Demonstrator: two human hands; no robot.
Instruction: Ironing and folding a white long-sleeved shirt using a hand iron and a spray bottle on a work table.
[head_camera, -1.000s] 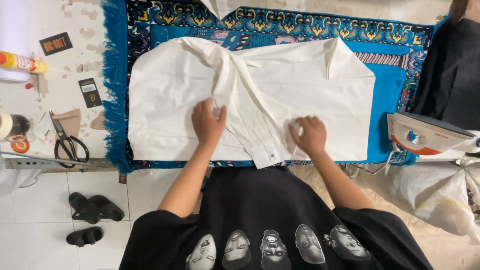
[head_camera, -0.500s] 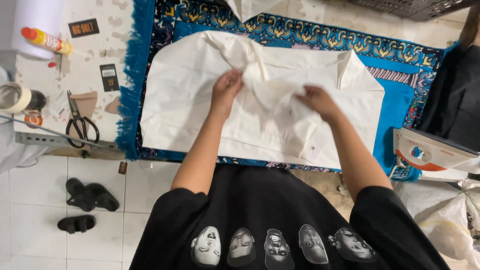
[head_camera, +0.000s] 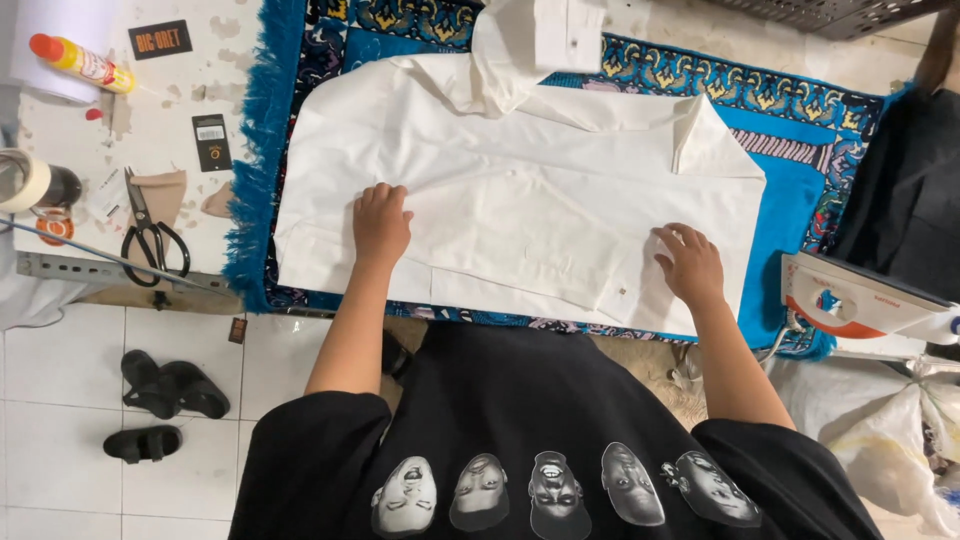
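With both front panels folded shut, the left hand (head_camera: 380, 222) and right hand (head_camera: 688, 262) press flat, fingers spread, on the white shirt (head_camera: 520, 200) — collar and sleeve unfolded, iron (head_camera: 860, 300) untouched.

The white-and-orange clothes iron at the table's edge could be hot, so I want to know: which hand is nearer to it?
Right. The right hand lies flat on the white shirt, a short way from the white-and-orange clothes iron. The left hand presses the shirt's far side.
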